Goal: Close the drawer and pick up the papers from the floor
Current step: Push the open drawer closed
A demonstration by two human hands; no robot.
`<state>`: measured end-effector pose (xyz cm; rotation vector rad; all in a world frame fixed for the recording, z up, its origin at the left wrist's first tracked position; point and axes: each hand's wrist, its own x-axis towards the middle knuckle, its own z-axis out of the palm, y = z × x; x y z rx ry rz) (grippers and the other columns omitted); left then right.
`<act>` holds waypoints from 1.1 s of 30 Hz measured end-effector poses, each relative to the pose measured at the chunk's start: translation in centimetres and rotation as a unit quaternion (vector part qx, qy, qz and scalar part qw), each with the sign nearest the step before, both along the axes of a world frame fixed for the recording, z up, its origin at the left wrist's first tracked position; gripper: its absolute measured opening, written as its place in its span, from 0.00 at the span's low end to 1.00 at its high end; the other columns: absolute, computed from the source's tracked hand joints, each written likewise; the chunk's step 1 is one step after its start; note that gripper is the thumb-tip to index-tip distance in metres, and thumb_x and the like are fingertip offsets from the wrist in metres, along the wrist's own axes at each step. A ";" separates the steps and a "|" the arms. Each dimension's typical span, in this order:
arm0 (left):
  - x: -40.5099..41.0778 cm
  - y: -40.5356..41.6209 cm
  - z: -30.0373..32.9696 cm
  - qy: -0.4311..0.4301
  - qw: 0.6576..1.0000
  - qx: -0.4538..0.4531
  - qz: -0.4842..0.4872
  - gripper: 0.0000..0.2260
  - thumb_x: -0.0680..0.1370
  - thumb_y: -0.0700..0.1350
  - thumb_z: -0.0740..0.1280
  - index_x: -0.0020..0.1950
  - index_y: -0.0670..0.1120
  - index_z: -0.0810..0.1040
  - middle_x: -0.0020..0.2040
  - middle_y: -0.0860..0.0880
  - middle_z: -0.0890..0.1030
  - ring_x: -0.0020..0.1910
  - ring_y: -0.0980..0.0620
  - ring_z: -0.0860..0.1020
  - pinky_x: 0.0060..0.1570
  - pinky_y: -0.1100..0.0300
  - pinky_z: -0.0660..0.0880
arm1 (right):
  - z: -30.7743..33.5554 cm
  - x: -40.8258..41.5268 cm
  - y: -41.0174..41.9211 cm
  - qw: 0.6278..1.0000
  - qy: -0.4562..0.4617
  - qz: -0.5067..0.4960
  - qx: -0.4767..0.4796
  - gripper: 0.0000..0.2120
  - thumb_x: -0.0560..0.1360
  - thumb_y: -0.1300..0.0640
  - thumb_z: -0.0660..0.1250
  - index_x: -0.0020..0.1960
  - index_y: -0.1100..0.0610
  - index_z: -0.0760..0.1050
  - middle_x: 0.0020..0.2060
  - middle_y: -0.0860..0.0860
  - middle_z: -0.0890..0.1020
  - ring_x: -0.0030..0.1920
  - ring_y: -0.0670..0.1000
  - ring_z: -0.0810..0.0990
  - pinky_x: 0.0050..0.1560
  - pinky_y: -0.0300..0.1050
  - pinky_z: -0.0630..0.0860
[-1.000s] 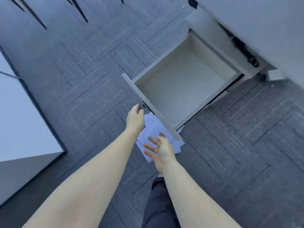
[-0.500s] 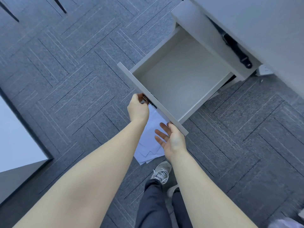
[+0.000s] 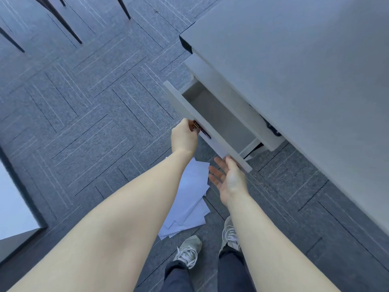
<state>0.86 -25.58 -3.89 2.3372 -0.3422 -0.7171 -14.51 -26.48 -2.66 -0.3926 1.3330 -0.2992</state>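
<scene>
A pale grey drawer (image 3: 212,121) sticks partway out from under the desk (image 3: 305,70), its inside empty. My left hand (image 3: 184,137) is closed on the small metal handle (image 3: 196,125) on the drawer front. My right hand (image 3: 228,178) is flat and open, its fingertips against the near end of the drawer front. Several white papers (image 3: 187,199) lie overlapping on the carpet below the drawer, between my forearms.
Grey carpet tiles (image 3: 88,127) cover the floor. Dark chair legs (image 3: 63,20) stand at the far left. A white panel with a dark edge (image 3: 14,205) fills the left side. My shoes (image 3: 189,252) stand just behind the papers.
The drawer has slid well into the desk, showing far less of its inside. Both hands moved with the drawer front, and more of the papers shows on the floor.
</scene>
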 end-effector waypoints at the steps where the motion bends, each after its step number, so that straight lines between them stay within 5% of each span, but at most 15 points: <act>1: 0.0 -1.0 -0.1 -0.002 1.000 0.000 -0.002 0.09 0.76 0.42 0.68 0.55 0.42 0.79 0.54 0.45 0.84 0.56 0.45 0.79 0.47 0.60 0.69 | 0.0 -0.1 -1.0 1.000 0.000 0.003 -0.001 0.07 0.80 0.49 0.60 0.52 0.50 0.74 0.56 0.50 0.82 0.47 0.53 0.83 0.41 0.46 0.78; 9: -0.6 -6.6 -0.4 -0.025 1.000 -0.003 -0.008 0.12 0.76 0.43 0.68 0.58 0.42 0.79 0.54 0.43 0.84 0.56 0.44 0.80 0.54 0.54 0.75 | -0.7 -0.5 -6.7 1.000 0.001 0.002 -0.015 0.12 0.80 0.47 0.60 0.58 0.51 0.75 0.58 0.49 0.82 0.51 0.52 0.83 0.41 0.44 0.78; 17: -0.4 -7.5 -0.8 -0.098 0.990 0.046 -0.088 0.12 0.78 0.46 0.65 0.58 0.42 0.76 0.50 0.39 0.84 0.49 0.38 0.80 0.48 0.48 0.78 | -1.1 -0.8 -8.0 0.999 -0.004 -0.004 -0.044 0.07 0.80 0.51 0.62 0.54 0.52 0.76 0.58 0.53 0.84 0.48 0.51 0.84 0.39 0.43 0.78; 24: -0.2 -7.4 -1.3 -0.206 0.941 0.149 -0.225 0.07 0.80 0.39 0.60 0.54 0.38 0.74 0.44 0.34 0.82 0.43 0.34 0.80 0.35 0.52 0.65 | -0.8 -1.3 -8.3 0.998 -0.004 0.040 -0.047 0.06 0.80 0.49 0.61 0.51 0.49 0.76 0.57 0.50 0.84 0.43 0.51 0.83 0.40 0.46 0.78; 27: 0.1 -7.5 -0.9 -0.143 0.967 0.109 -0.179 0.10 0.81 0.43 0.60 0.50 0.37 0.77 0.44 0.34 0.82 0.42 0.36 0.80 0.35 0.53 0.68 | -1.0 -1.4 -8.3 0.998 -0.007 0.049 -0.046 0.06 0.80 0.50 0.60 0.52 0.49 0.75 0.57 0.50 0.83 0.42 0.51 0.83 0.40 0.45 0.78; 30: 0.8 -7.3 -0.9 0.021 0.994 0.015 -0.102 0.12 0.79 0.47 0.61 0.49 0.40 0.80 0.48 0.39 0.84 0.43 0.43 0.83 0.42 0.49 0.80 | -1.0 -1.3 -8.3 0.997 -0.022 0.057 -0.044 0.07 0.81 0.50 0.60 0.55 0.48 0.74 0.58 0.50 0.82 0.42 0.52 0.82 0.37 0.44 0.77; 33: 0.5 -5.5 -1.1 0.107 0.992 0.005 -0.065 0.19 0.78 0.51 0.65 0.64 0.42 0.75 0.59 0.41 0.82 0.54 0.43 0.82 0.55 0.46 0.78 | -0.7 -1.0 -7.9 0.996 -0.024 0.083 -0.036 0.06 0.80 0.50 0.61 0.56 0.48 0.73 0.53 0.51 0.84 0.39 0.53 0.82 0.37 0.45 0.77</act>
